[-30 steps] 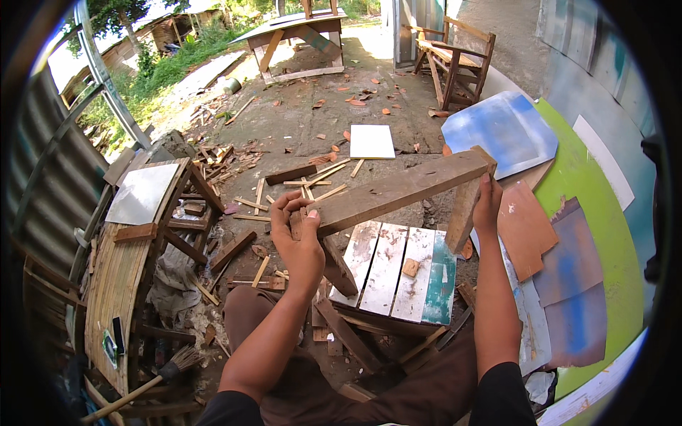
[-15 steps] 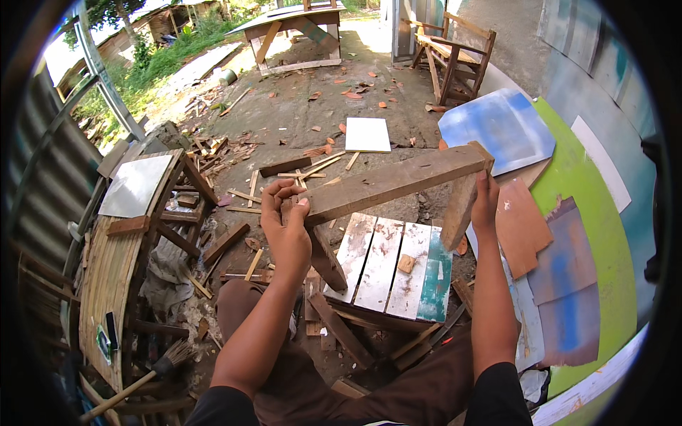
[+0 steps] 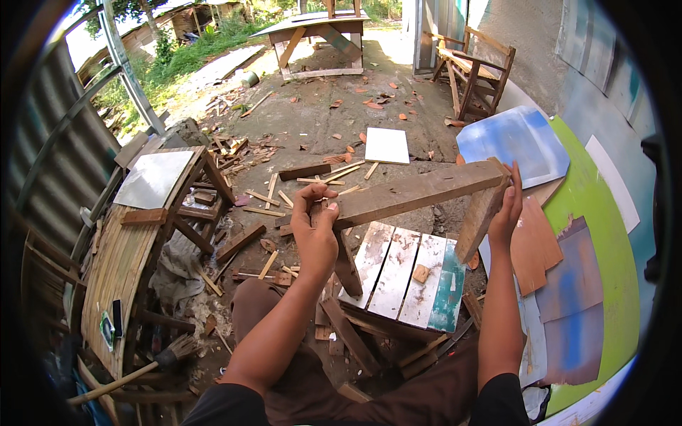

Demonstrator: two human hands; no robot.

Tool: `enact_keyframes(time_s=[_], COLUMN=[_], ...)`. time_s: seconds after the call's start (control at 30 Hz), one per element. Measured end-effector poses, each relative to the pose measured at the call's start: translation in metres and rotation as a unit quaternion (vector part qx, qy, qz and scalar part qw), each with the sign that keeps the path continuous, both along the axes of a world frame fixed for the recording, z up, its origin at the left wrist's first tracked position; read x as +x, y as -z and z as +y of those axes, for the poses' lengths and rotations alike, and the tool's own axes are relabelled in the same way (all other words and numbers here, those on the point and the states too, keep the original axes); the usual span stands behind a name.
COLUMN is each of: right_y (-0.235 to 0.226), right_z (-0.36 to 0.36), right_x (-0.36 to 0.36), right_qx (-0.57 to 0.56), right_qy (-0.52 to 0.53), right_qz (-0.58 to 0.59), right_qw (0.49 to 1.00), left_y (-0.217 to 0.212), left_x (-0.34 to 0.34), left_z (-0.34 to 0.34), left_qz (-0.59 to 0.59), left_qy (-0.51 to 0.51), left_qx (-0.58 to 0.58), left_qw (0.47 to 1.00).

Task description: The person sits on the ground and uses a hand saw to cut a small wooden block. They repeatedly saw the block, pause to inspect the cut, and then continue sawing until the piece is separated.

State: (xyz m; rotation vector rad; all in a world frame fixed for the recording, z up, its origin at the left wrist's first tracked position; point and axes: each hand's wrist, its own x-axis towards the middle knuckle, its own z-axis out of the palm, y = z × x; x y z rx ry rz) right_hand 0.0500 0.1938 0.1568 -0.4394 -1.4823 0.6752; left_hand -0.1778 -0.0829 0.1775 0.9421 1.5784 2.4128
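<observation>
Both forearms are bare from the elbow down, and the left hand [image 3: 315,234] and right hand [image 3: 506,213] wear no gloves, rings or watch that I can make out. Black short sleeves cover the upper arms (only their edges show at the bottom). Brown trousers cover the knees below.

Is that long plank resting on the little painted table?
No, both hands, left hand and right hand, hold the plank above the table.
</observation>
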Motion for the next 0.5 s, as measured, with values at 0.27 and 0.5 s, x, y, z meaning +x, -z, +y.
enact_keyframes(time_s=[0.27, 0.5], right_y=[-0.054, -0.031], right_z=[-0.035, -0.024], right_x=[-0.02, -0.026], right_qx=[0.103, 0.061], right_qy=[0.127, 0.147], right_qz=[-0.195, -0.195], right_qw=[0.967, 0.968], left_y=[0.003, 0.007], left_x=[0.0, 0.001], left_z=[-0.002, -0.002], left_qz=[0.006, -0.009], left_qy=[-0.006, 0.013], left_qx=[-0.011, 0.024], left_qw=[1.0, 1.0])
